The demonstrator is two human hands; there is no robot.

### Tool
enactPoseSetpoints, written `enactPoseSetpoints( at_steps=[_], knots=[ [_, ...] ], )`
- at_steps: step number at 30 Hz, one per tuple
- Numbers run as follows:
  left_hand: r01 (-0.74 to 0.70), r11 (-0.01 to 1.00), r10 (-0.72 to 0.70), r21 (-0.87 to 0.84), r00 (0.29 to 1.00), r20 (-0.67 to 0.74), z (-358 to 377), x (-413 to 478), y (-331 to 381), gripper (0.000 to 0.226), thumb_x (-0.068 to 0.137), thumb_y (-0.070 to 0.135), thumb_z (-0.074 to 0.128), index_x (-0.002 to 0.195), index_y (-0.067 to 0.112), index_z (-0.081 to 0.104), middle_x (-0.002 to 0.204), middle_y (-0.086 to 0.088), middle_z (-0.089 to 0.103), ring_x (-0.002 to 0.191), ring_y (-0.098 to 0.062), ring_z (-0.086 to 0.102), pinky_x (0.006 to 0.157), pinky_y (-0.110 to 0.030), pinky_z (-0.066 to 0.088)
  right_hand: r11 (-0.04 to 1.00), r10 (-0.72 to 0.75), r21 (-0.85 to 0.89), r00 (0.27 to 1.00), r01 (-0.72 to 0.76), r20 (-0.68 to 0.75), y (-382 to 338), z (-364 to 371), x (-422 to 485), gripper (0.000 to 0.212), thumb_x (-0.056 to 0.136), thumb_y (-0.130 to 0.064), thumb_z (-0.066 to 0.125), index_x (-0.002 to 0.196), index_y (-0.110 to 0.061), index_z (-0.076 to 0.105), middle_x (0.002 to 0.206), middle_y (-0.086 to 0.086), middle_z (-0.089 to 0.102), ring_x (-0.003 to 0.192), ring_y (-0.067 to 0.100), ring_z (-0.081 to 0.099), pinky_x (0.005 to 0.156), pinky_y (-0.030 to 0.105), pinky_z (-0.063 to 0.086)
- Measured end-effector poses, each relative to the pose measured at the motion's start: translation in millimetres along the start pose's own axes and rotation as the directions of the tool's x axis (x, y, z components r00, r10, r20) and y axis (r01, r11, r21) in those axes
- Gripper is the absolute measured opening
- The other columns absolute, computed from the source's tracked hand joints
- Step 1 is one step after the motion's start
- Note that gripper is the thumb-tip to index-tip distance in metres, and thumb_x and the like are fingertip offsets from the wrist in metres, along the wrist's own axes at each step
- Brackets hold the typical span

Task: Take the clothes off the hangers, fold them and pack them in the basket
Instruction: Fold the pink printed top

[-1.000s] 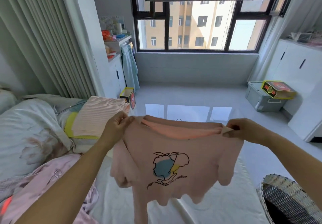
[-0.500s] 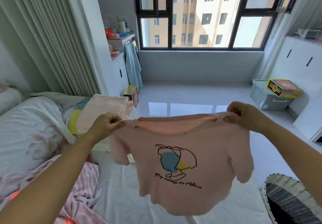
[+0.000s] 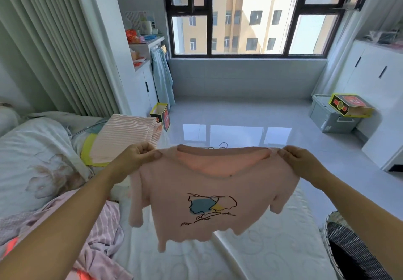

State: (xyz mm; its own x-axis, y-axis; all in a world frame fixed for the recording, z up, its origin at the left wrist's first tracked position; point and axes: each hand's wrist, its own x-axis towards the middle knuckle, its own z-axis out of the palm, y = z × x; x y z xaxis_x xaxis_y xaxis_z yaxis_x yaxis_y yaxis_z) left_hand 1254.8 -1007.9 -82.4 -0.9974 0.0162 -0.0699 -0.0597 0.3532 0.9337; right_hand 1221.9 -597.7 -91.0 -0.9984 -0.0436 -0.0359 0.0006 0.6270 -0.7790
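Both bare forearms reach forward from the lower corners, stretched out and rising toward the middle of the view. The left hand (image 3: 136,156) is curled, thumb on top, pinching the left shoulder of the pink shirt (image 3: 202,194). The right hand (image 3: 299,163) mirrors it at the shirt's right shoulder, knuckles up, fingers (image 3: 283,154) folded over the cloth edge. The two hands sit level with each other, well apart, one at either side of the shirt's neckline, holding it spread out in the air
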Motion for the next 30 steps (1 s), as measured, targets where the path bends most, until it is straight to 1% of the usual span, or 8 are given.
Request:
enactPoseSetpoints(
  at_steps=[3,7,10,15,18,23,28,30],
  knots=[
    [0.111,0.991,-0.119,0.08,0.988,0.096,-6,-1,-2,0.022,0.079,0.021,0.073,0.058,0.017,0.066,0.057,0.003,0.06,0.048,-0.005,0.052,0.046,-0.015,0.04,0.998,-0.046,-0.039,0.999,0.046,0.001,-6,-6,0,0.026,0.098,-0.025,0.044,0.095,-0.008,0.063,0.089,0.007,0.061,0.08,0.021,0.055,0.068,0.028,0.04],
    [0.13,0.991,-0.13,0.003,0.991,0.029,-21,-3,-10,0.045,0.053,0.051,0.084,0.062,0.013,0.062,0.058,-0.002,0.053,0.048,-0.01,0.046,0.043,-0.018,0.035,0.993,-0.042,-0.095,0.964,0.069,0.263,-6,-28,-2,0.011,0.084,-0.027,0.068,0.086,-0.018,0.062,0.077,0.004,0.055,0.068,0.015,0.049,0.058,0.021,0.036],
    [0.136,0.985,-0.13,-0.106,0.99,0.062,-25,-2,-10,0.054,0.033,0.061,0.085,0.056,0.018,0.061,0.054,0.002,0.054,0.046,-0.008,0.046,0.041,-0.016,0.036,0.995,-0.042,-0.084,0.975,0.062,0.217,-6,-35,5,0.01,0.08,-0.021,0.072,0.08,-0.015,0.064,0.075,0.002,0.06,0.065,0.012,0.051,0.058,0.019,0.037],
    [0.135,0.984,-0.135,-0.119,0.991,0.01,-4,22,-23,0.03,0.081,0.031,0.067,0.054,0.02,0.059,0.056,0.006,0.056,0.06,-0.011,0.049,0.055,-0.017,0.042,0.982,-0.064,-0.179,0.998,0.066,0.018,10,-14,36,0.014,0.083,-0.021,0.07,0.072,-0.016,0.062,0.075,0.006,0.061,0.07,0.02,0.053,0.061,0.026,0.039],
    [0.153,0.984,-0.161,-0.089,0.983,-0.093,12,43,-36,0.028,0.087,0.023,0.061,0.063,0.016,0.05,0.063,-0.001,0.048,0.066,-0.016,0.042,0.063,-0.028,0.036,0.996,-0.022,-0.086,0.996,0.015,-0.082,24,-1,51,0.011,0.084,-0.016,0.068,0.075,-0.012,0.062,0.074,0.003,0.057,0.074,0.02,0.051,0.065,0.027,0.038],
    [0.019,0.995,-0.043,-0.097,0.967,-0.251,22,75,-5,0.028,0.091,0.023,0.058,0.066,0.016,0.047,0.065,-0.002,0.041,0.059,-0.011,0.036,0.055,-0.023,0.031,0.996,-0.073,0.025,0.969,0.081,-0.236,18,-20,80,0.012,0.085,-0.015,0.066,0.096,-0.009,0.067,0.09,0.007,0.062,0.086,0.02,0.055,0.075,0.031,0.043],
    [-0.142,0.972,0.095,-0.185,0.966,-0.24,5,74,21,0.018,0.091,0.022,0.056,0.075,0.015,0.054,0.074,0.001,0.052,0.066,-0.006,0.046,0.061,-0.019,0.037,0.98,-0.177,0.054,0.966,0.19,-0.188,-4,-49,63,0.007,0.087,-0.015,0.064,0.094,-0.017,0.064,0.08,-0.005,0.061,0.06,-0.012,0.054,0.058,0.001,0.039],
    [-0.125,0.962,0.085,-0.242,0.982,-0.169,6,57,11,0.018,0.085,0.024,0.059,0.071,0.014,0.056,0.064,0.006,0.055,0.058,-0.003,0.049,0.054,-0.017,0.04,0.984,-0.168,0.043,0.982,0.172,-0.087,5,-49,45,0.006,0.085,-0.018,0.067,0.084,-0.023,0.069,0.074,-0.013,0.064,0.059,-0.013,0.054,0.056,-0.002,0.038]
  ],
)
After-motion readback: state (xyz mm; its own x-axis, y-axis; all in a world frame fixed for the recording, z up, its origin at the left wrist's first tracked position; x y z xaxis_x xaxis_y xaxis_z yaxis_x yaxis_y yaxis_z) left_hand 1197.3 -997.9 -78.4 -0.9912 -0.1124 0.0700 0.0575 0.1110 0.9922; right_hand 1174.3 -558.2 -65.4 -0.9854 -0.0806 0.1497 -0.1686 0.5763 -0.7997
